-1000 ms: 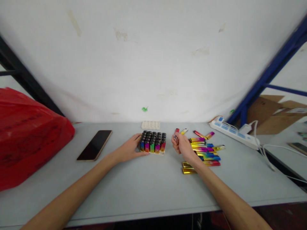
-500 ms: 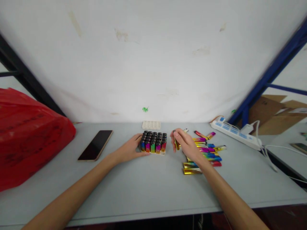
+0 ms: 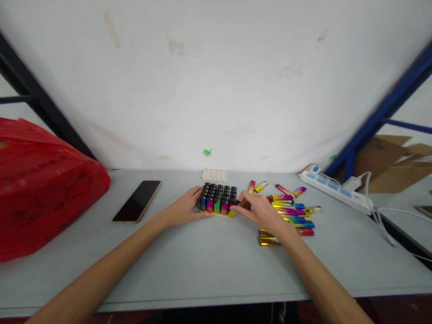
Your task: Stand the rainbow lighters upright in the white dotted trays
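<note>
Upright lighters (image 3: 218,198) with black tops and shiny rainbow bodies stand packed in rows at the middle of the table; a pale tray edge shows under them. My left hand (image 3: 184,208) grips this block from its left side, thumb along the front and fingers behind. At the block's front right corner, my right hand (image 3: 258,208) pinches a single lighter (image 3: 237,204), black top up and tilted, its gold lower end close against the rows. Loose lighters (image 3: 293,211) in metallic colours lie in a pile right of and partly behind my right hand.
A phone (image 3: 137,201) lies left of the block, beside a red plastic bag (image 3: 47,189). Behind the block, a white dimpled tray (image 3: 215,175) lies near the wall. A white power strip (image 3: 334,188) with cables and cardboard boxes (image 3: 388,162) are at the right.
My right hand has moved left with the lighter, from beside the pile to the block's front right corner. My left hand keeps its grip on the block. The view has shifted slightly.
</note>
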`<state>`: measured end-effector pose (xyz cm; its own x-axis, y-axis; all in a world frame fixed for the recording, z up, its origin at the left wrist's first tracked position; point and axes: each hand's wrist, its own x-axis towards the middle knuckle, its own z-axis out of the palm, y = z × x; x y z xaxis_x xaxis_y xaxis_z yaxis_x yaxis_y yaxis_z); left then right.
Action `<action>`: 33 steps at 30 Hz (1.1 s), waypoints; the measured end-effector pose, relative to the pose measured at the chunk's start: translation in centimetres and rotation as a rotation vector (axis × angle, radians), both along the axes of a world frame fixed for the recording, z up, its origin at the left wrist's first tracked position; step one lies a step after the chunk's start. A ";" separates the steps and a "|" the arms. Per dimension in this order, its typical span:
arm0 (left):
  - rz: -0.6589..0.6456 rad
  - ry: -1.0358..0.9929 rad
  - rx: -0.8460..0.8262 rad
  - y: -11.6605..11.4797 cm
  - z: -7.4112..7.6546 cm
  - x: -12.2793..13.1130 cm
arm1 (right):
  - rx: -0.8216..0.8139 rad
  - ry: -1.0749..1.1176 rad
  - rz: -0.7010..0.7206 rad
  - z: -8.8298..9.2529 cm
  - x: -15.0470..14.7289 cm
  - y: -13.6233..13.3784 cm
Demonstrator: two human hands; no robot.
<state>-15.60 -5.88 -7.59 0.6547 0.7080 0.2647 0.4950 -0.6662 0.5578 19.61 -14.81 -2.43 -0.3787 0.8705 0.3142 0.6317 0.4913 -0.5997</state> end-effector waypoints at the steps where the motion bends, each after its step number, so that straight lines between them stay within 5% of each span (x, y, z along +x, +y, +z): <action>1: -0.002 0.005 0.003 0.0 0.0 0.0 | 0.018 -0.027 0.006 0.0 0.1 0.0; 19: 0.012 0.019 0.026 0.2 -0.3 0.0 | -0.083 -0.123 0.050 0.1 0.4 0.5; 26: 0.023 0.012 -0.002 0.0 0.0 0.1 | 0.036 -0.280 -0.120 -0.5 -0.1 0.6; 33: 0.017 0.011 -0.003 0.1 0.0 0.2 | 0.155 -0.301 -0.361 -1.4 3.5 2.5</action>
